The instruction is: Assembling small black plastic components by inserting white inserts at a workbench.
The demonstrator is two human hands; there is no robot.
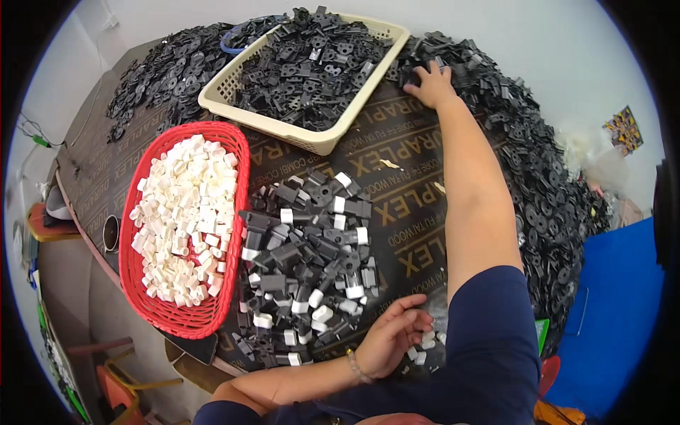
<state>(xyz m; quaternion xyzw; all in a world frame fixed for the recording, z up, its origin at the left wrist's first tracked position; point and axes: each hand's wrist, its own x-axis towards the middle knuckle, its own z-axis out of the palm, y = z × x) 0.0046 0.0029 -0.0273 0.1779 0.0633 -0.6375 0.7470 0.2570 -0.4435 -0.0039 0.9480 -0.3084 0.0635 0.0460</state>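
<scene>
My right hand (433, 88) reaches to the far side of the table, onto the edge of a heap of black plastic parts (464, 67). Its thumb and fingers are spread over the parts, and I see none held. Close to my body, my left hand (391, 340) hovers with loosely bent fingers apart and no object visible in it. A bracelet circles that wrist. Small white pieces (423, 350) lie beside the left fingers. Left of that hand spreads a pile of black plastic pieces (287, 256), several fitted with white caps (263, 320).
A red woven basket (243, 152) of white caps stands at the left. Behind it, a cream basket (336, 134) holds black parts. More black parts are heaped at the far left (173, 78) and along the right (545, 205). A blue panel (609, 319) stands at right.
</scene>
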